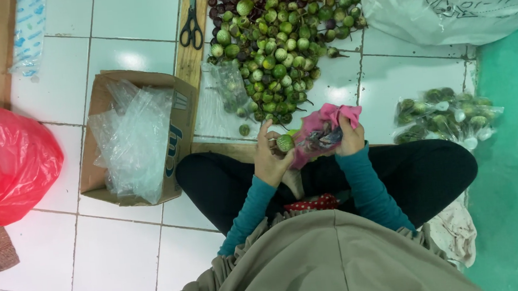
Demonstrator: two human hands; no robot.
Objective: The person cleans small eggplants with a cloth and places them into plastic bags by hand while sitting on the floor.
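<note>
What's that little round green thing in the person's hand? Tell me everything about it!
The small round fruit is green with paler streaks and a darker cap on one side, like the many in the pile on the floor ahead. It looks smooth, firm and whole. The left hand pinches it between fingertips, above the person's lap. It sits right beside the pink cloth that the right hand grips; whether they touch is unclear.

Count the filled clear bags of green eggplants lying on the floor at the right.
2, possibly more hidden: filled bags and lie side by side on the tile, right of the person's right hand.
</note>
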